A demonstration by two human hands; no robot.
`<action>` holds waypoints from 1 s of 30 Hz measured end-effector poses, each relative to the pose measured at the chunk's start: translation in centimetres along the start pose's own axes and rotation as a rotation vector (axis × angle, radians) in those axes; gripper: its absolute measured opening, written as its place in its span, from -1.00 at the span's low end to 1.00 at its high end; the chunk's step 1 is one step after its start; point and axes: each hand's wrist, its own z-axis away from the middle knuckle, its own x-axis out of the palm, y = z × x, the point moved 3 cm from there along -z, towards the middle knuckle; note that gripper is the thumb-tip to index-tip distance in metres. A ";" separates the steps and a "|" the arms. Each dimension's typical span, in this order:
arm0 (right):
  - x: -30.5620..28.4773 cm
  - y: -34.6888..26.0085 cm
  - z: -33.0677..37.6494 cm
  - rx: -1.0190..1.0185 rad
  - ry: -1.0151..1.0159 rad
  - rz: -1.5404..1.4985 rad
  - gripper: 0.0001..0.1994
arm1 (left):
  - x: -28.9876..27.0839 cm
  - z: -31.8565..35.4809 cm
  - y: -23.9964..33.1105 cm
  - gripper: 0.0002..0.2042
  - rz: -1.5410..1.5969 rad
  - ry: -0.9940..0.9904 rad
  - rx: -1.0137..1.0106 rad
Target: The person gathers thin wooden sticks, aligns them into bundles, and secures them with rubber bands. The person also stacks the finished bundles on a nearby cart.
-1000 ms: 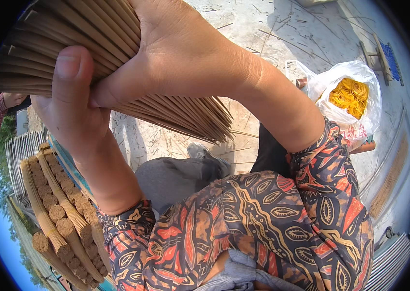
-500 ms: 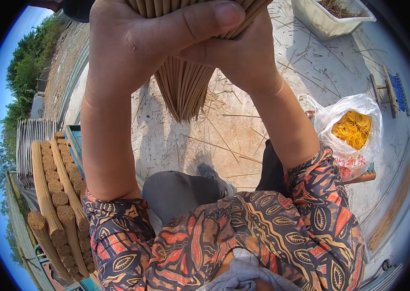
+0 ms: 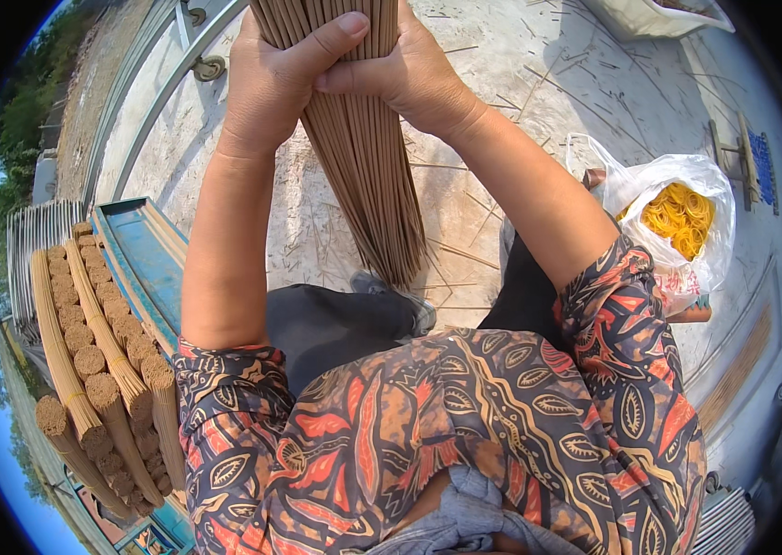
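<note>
Both hands grip a thick bundle of thin brown incense sticks near the top of the view. My left hand is wrapped round its left side, the thumb lying across the front. On the other side my right hand is closed round the sticks, with its thumb meeting the left hand below the left thumb. The fingers behind the bundle are hidden. Its lower ends fan out a little and hang slanting toward my shoes; the upper end runs out of view.
Tied stick bundles are stacked at the left beside a blue tray. At right, a clear plastic bag holds yellow rubber bands. Loose sticks litter the pale floor. A white tub stands at the far right.
Both hands have moved down and away from the camera with the bundle, and more of its length now shows. Its lower ends have swung right, and the sticks look less twisted.
</note>
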 end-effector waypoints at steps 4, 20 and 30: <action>-0.7 1.8 0.9 0.066 0.010 0.163 -0.29 | -1.5 1.4 -3.6 -0.57 -0.028 0.013 -0.177; -1.3 1.7 -0.3 -0.177 -0.235 0.266 -0.18 | -1.4 1.9 -5.6 -0.56 0.272 0.191 0.178; -0.5 -4.7 -2.3 -0.605 -0.130 0.473 -0.24 | -2.1 -1.3 -0.3 -0.41 0.267 0.156 0.427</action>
